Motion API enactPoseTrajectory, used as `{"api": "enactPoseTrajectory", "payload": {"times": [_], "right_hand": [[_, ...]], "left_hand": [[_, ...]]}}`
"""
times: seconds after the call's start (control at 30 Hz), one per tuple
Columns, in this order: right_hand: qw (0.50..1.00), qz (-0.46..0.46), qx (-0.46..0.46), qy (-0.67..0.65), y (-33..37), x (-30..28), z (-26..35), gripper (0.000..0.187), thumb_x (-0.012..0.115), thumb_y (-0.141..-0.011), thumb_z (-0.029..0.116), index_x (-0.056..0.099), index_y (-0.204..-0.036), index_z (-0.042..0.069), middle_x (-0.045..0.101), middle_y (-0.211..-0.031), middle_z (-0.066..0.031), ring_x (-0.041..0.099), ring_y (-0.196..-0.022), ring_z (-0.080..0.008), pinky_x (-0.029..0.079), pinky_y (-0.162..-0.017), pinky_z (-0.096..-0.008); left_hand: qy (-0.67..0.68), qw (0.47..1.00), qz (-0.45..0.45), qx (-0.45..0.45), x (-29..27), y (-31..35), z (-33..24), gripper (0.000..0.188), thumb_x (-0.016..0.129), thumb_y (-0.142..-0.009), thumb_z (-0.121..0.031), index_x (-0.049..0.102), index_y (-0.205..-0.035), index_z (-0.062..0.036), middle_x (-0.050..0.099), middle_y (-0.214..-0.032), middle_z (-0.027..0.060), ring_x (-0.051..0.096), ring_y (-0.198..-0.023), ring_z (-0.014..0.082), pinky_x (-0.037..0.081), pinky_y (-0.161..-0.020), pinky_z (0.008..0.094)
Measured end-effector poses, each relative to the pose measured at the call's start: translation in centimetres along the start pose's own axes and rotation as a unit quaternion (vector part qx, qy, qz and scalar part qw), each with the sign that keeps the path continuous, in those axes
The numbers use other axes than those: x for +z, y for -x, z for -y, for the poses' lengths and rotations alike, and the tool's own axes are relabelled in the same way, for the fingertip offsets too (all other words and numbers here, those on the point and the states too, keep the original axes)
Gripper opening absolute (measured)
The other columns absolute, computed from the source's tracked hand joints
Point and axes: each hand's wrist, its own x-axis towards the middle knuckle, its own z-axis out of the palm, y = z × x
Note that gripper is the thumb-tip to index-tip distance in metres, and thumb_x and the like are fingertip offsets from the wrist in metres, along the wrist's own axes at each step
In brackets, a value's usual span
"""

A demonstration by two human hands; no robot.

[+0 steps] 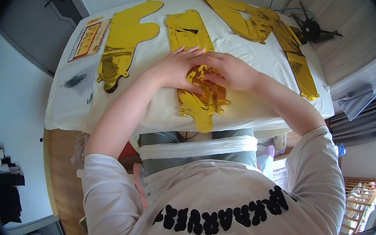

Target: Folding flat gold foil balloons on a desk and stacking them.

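Observation:
A flat gold foil balloon [189, 32] lies in the middle of the white-covered table, its knobbed lower end [203, 120] reaching the near edge. My left hand [176, 70] rests on its middle, fingers stretched out and thumb pointing towards me. From the other side, my right hand [233, 72] lies on the same balloon, its fingers meeting those of the left and its thumb spread apart. Between the two thumbs the foil is crumpled and shiny. Both hands press on the foil without visibly gripping it, though the right fingertips are partly hidden.
Another flat gold foil balloon [124, 34] lies to the left, and a long creased one [274, 23] bends along the right. A printed card package [88, 40] and clear plastic sleeve [70, 91] occupy the left edge. A black device with antennas [312, 30] stands at the far right.

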Motion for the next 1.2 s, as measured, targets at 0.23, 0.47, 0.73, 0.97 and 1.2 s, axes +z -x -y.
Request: {"api": "enactPoseTrajectory", "payload": {"times": [0.23,0.47,0.73,0.97,1.2], "right_hand": [[1.0,-0.007,-0.03,0.003,2.5,1.5,-0.8,0.028,0.067,-0.095,0.004,0.062,-0.122,0.007,0.066,-0.117,-0.016,0.066,-0.105,-0.0374,0.055,-0.088,-0.0415],[0.989,-0.039,-0.141,0.031,3.0,0.0,-1.2,0.025,0.066,-0.094,0.003,0.066,-0.119,0.004,0.07,-0.12,-0.0169,0.066,-0.112,-0.0366,0.055,-0.095,-0.0433],[0.999,-0.025,-0.003,0.04,2.2,1.0,-0.4,0.014,0.075,-0.09,0.016,0.075,-0.099,0.005,0.074,-0.105,-0.0113,0.07,-0.095,-0.0326,0.054,-0.088,-0.0418],[0.991,-0.062,-0.024,0.113,1.9,1.7,0.7,0.019,0.081,-0.081,0.02,0.076,-0.096,0.01,0.072,-0.097,-0.0046,0.07,-0.089,-0.0274,0.053,-0.083,-0.04],[0.987,-0.063,-0.035,0.144,2.2,2.1,0.5,0.028,0.083,-0.08,0.024,0.075,-0.104,0.013,0.072,-0.105,-0.0036,0.07,-0.093,-0.0267,0.054,-0.086,-0.0398]], "left_hand": [[-0.013,1.0,-0.012,0.002,1.0,-0.4,0.5,0.114,0.08,-0.075,-0.063,0.03,-0.163,-0.0106,0.027,-0.17,0.0106,0.021,-0.159,0.0255,0.017,-0.13,0.0464],[-0.009,1.0,0.003,0.013,0.5,-0.3,0.6,0.111,0.083,-0.074,-0.046,0.028,-0.164,-0.011,0.024,-0.172,0.0084,0.02,-0.159,0.0225,0.016,-0.131,0.0452],[-0.01,1.0,0.014,-0.002,0.2,-0.2,0.2,0.108,0.08,-0.073,-0.038,0.029,-0.164,-0.0097,0.024,-0.172,0.0086,0.019,-0.159,0.0223,0.016,-0.131,0.0442],[-0.011,1.0,-0.004,0.009,0.9,-0.4,1.0,0.113,0.074,-0.079,-0.066,0.027,-0.164,-0.0099,0.023,-0.172,0.009,0.021,-0.159,0.0234,0.015,-0.131,0.0455],[0.129,0.988,-0.057,0.07,1.2,-0.1,2.9,0.116,0.047,-0.082,-0.091,0.025,-0.165,-0.0139,0.021,-0.172,0.0093,0.02,-0.159,0.0246,0.014,-0.13,0.0483]]}}
